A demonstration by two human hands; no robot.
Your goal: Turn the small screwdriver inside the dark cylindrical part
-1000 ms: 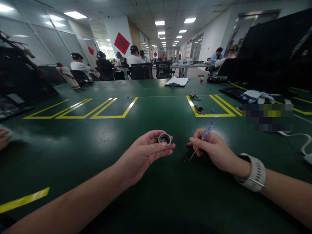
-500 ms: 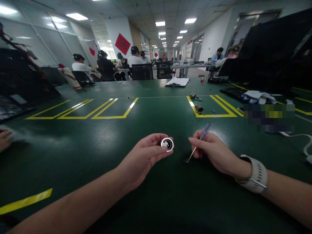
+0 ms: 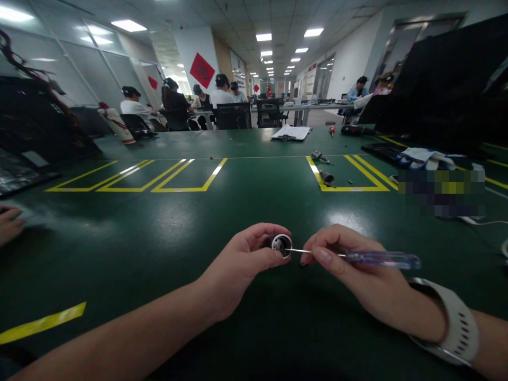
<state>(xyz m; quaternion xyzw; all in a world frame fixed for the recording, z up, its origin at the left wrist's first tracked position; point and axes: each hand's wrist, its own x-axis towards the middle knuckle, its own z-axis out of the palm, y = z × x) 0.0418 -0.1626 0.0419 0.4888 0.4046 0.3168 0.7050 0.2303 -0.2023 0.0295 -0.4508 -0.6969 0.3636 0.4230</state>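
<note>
My left hand (image 3: pixel 242 264) grips a small round metal housing (image 3: pixel 282 245), its open end facing right and toward me. In my right hand (image 3: pixel 353 275) is a screwdriver (image 3: pixel 383 259) with a clear purple handle, held nearly level. The shaft points left, and its tip is inside the mouth of the housing. A tiny dark part (image 3: pixel 302 263) lies on the green table just below my right fingertips. What the tip touches inside is too small to make out.
Yellow tape outlines (image 3: pixel 355 189) mark the green table (image 3: pixel 159 222). Beyond lie a metal cup-shaped part (image 3: pixel 327 178), a metal part with a shaft (image 3: pixel 319 156), a clipboard (image 3: pixel 291 133) and gloves (image 3: pixel 426 157). Another person's hand (image 3: pixel 10 225) rests at the left edge.
The screwdriver has swung from steep to nearly level, and its tip has moved from the tiny parts on the table into the housing. My left hand has shifted slightly right and down.
</note>
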